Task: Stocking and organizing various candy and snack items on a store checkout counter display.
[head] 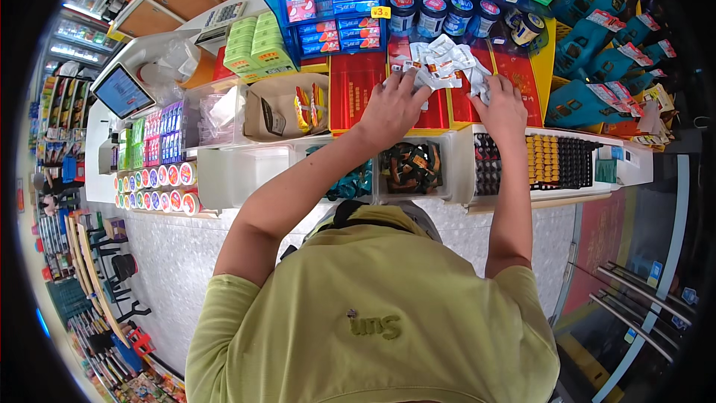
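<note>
A loose pile of small white packets with printing lies on red boxes on the counter. From the left, my left hand covers the pile's near edge, fingertips on the packets. Its palm side is hidden, so I cannot tell whether any packet is gripped. At the pile's right side, my right hand has a few white packets between thumb and fingers. Both forearms reach across the counter's front bins.
A blue rack of gum and mints stands behind the pile, beside round tubs. Teal bags crowd the right. Nearer are a bin of dark wrapped sweets and a cardboard box. A tablet stands left.
</note>
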Action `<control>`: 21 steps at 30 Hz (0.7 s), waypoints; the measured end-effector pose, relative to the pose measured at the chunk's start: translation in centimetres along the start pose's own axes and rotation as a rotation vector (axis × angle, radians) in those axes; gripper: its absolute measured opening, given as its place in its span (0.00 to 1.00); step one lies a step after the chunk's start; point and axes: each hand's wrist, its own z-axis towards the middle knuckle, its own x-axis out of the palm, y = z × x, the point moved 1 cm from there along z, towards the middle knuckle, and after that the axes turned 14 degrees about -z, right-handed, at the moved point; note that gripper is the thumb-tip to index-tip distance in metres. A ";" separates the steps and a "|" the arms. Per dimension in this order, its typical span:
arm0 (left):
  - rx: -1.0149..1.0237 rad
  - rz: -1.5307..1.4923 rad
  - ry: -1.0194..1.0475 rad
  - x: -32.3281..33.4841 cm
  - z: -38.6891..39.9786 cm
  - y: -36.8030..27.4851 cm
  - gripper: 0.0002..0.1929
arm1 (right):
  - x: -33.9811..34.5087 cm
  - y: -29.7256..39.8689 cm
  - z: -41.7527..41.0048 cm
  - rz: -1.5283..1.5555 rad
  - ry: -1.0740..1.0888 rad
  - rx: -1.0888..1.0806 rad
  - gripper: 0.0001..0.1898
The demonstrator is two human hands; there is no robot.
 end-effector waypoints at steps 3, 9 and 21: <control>0.000 0.018 0.036 -0.2 -0.1 0.2 0.22 | 0.1 0.1 0.2 -0.009 0.001 0.012 0.23; 0.035 0.064 0.035 -0.3 -0.5 0.5 0.26 | -0.3 0.4 0.3 -0.066 0.076 0.033 0.24; 0.078 0.113 0.047 -1.2 -1.1 2.1 0.21 | -0.5 0.0 0.0 0.047 0.024 0.243 0.19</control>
